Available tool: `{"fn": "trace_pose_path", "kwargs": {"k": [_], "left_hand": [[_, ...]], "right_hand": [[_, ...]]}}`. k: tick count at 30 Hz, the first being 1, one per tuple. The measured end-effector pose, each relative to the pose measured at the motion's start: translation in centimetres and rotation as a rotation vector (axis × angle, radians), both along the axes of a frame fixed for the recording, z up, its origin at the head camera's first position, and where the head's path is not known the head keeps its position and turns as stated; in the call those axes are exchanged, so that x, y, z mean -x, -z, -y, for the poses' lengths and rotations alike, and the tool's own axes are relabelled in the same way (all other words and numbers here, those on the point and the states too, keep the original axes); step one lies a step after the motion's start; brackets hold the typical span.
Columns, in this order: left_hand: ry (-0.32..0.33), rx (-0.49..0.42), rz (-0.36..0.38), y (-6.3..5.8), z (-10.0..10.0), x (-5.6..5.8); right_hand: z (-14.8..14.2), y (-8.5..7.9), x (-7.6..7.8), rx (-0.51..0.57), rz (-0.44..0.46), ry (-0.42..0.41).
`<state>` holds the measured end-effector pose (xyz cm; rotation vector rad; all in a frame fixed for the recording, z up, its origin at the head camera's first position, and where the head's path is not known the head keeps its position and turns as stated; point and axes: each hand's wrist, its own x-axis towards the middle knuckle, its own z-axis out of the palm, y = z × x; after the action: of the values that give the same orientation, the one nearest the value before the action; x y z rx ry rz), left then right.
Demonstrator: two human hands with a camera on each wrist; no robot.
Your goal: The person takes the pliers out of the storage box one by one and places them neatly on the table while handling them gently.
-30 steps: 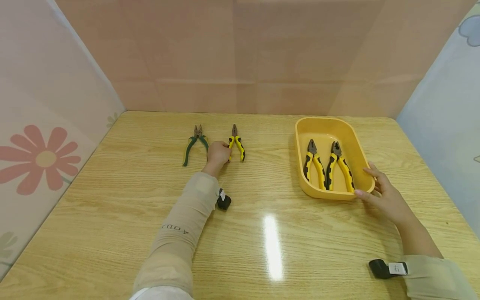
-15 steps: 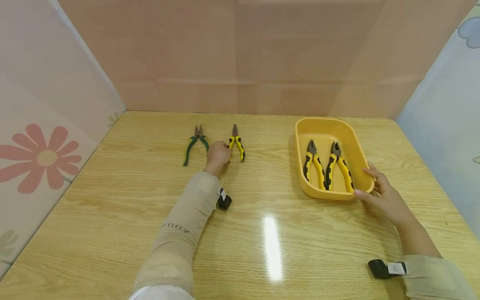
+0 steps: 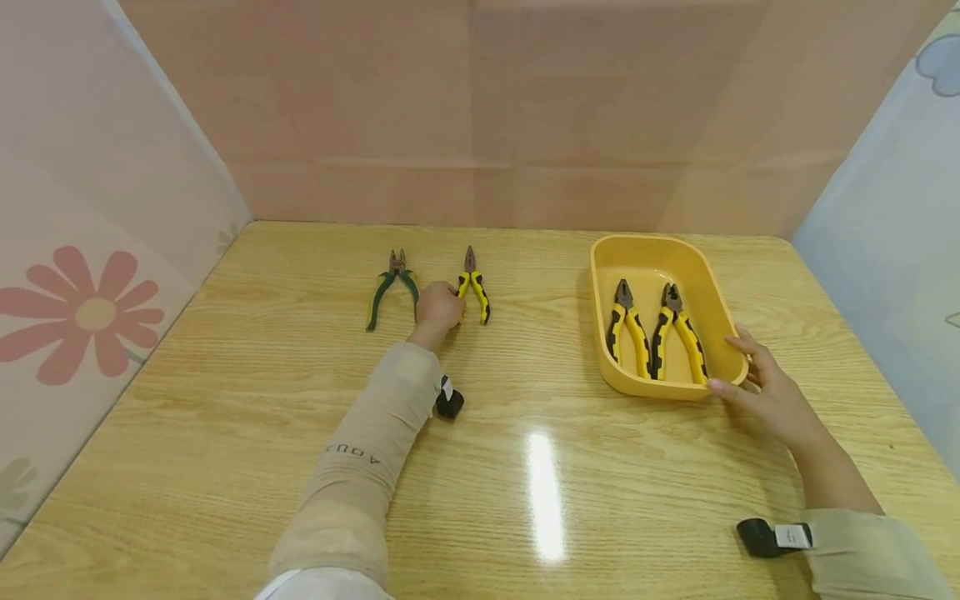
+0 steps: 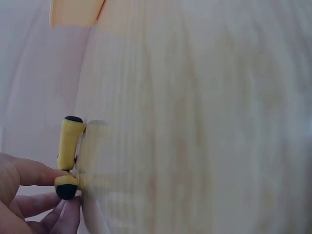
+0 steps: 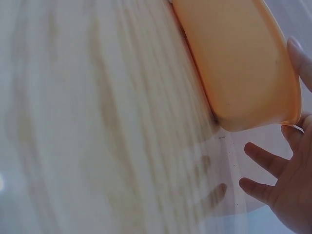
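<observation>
On the wooden tabletop [image 3: 615,492], one pair of green pliers [image 3: 381,297] and one pair of yellow-and-black pliers [image 3: 480,293] are lying near each other. Two more black-and-yellow pliers [image 3: 639,337] are lying side by side inside one yellow tray [image 3: 711,279]. One left hand [image 3: 438,306] is pinching one handle of the yellow-and-black pliers outside the tray, its fingers [image 4: 41,174] bending round it. One right hand [image 3: 780,407] is holding the tray's corner between thumb and finger, while two other fingers [image 5: 265,158] are sticking out.
</observation>
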<state>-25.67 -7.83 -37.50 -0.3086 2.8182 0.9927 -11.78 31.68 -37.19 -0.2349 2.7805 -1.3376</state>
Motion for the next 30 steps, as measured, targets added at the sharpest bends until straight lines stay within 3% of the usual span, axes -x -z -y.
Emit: {"fn": "trace_pose_path", "kwargs": {"k": [17,22,30], "left_hand": [[0.009,0.021,-0.097,-0.9,-0.8,-0.4],[0.03,-0.002,-0.105,-1.2,-1.2,-0.8],[0.074,-0.114,-0.13,-1.7,-2.0,-1.4]], "right_hand": [[0.0,-0.1,0.1,0.005,-0.001,0.002],[0.0,0.1,0.1,0.025,-0.004,-0.007],[-0.1,0.2,0.1,0.028,-0.005,-0.005]]}}
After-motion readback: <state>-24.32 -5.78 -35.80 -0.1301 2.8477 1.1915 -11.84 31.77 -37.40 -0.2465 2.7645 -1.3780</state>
